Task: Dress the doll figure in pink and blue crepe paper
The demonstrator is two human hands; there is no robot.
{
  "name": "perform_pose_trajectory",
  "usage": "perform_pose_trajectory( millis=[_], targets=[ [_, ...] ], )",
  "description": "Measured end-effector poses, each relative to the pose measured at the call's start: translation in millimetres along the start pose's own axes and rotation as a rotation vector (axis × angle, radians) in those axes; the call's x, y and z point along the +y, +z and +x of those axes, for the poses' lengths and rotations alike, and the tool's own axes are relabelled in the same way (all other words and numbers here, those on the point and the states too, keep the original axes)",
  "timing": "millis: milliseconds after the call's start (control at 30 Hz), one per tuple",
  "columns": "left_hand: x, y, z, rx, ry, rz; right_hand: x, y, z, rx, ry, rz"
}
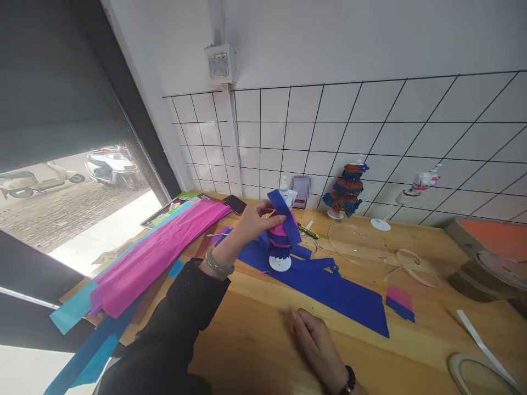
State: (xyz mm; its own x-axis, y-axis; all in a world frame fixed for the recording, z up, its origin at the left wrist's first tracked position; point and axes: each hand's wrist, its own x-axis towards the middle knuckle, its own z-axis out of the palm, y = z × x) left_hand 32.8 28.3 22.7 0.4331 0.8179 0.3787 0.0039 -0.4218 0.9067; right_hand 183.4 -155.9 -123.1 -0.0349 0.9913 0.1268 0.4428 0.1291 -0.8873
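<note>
One cutter (pixel 308 232) near blue paper (pixel 349 302).

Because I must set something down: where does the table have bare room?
Bare table between the black sleeve and right hand, and between that hand and the pale ring. Crowded: around the left hand, and along the pink paper.

On the tabletop (pixel 255 329), paper sheets (pixel 152 252) lie left, a phone (pixel 235 204) beside their far end; a figurine (pixel 279 240) stands centre, a second figurine (pixel 348 190) behind it to the right.
</note>
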Motion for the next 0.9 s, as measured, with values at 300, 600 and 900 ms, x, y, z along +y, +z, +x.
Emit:
perform_pose_trajectory(
  millis=[300,600,900],
  targets=[
    [-14,-50.6,-43,0.165,-0.091,0.012,-3,-3,1,-0.029,0.011,0.020],
    [-42,-59.9,-45,0.121,-0.045,0.110,7,2,2,-0.006,0.079,-0.014],
    [-48,-53.4,-43,0.088,-0.042,0.112,6,3,3,0.006,0.097,-0.049]
  ],
)
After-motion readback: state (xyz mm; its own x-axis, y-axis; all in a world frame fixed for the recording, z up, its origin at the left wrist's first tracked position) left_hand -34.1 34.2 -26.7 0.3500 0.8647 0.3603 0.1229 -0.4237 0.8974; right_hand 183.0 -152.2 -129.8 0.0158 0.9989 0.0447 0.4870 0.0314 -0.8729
